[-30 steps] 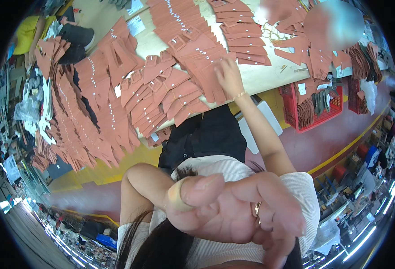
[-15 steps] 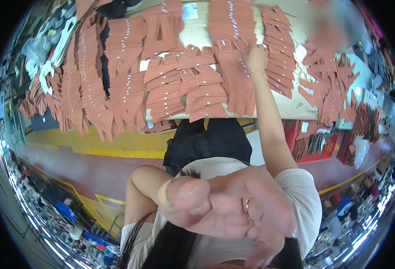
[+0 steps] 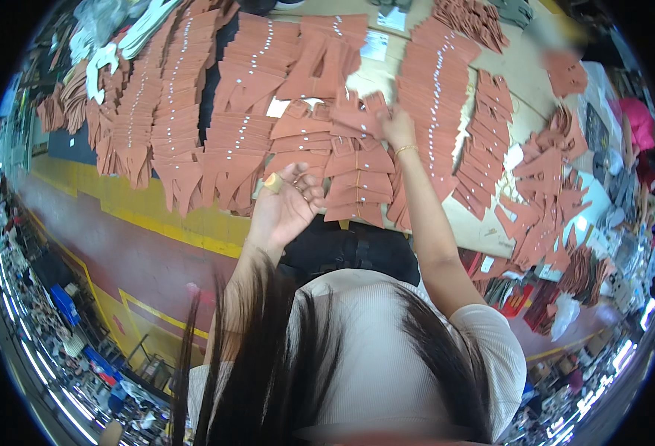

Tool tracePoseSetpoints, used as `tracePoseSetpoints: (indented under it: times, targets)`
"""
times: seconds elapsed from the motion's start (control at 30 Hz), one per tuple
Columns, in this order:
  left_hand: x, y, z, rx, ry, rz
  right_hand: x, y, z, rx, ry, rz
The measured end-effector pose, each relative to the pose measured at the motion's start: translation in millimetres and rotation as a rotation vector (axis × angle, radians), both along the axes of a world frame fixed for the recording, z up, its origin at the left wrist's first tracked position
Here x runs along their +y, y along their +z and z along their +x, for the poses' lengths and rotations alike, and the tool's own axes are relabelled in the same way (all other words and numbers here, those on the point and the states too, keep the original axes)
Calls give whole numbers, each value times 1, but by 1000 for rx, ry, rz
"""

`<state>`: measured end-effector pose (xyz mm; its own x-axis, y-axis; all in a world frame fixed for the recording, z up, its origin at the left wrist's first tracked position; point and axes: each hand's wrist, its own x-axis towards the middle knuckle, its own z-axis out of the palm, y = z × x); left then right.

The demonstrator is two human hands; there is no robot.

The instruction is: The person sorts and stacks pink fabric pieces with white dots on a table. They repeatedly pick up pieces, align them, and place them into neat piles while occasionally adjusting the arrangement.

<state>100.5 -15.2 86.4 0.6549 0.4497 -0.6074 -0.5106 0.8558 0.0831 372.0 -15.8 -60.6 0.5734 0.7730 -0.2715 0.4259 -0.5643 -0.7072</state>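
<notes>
My left hand [image 3: 290, 204] is raised in front of the table's near edge, palm up, fingers loosely curled and apart, with nothing in it. A yellowish wrap covers its thumb. My right hand [image 3: 397, 130], with a thin bracelet at the wrist, pinches the right end of a rust-coloured strap piece [image 3: 357, 117] above the overlapping stacks. The fingertips are partly hidden. Below it lies a fanned stack of strap pieces with square buckles [image 3: 357, 165]. Another buckled stack [image 3: 298, 137] is to its left. A long row of rust pieces with small white tags [image 3: 435, 97] runs just right of my right hand.
More rust pieces [image 3: 171, 111] fan across the left of the table [image 3: 484, 236]. Loose cut pieces [image 3: 543, 178] lie at the right, with a clear plastic bag [image 3: 565, 316] below. A paper sheet [image 3: 374, 46] is at the back. Red crates [image 3: 517, 299] stand below the table's right side.
My left hand has dropped from close to the camera to the table's near edge. My right hand has moved left from the long row to the buckled stacks. The view has shifted.
</notes>
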Motion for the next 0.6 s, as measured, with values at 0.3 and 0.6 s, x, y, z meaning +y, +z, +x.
tracePoseSetpoints:
  times: [0.3,0.6]
  targets:
    - [60,-93,-42,313,229,25,-3,-10,-25,-349,152,-396]
    - [157,-101,-30,800,31,650,-7,-17,-27,-422,116,-393]
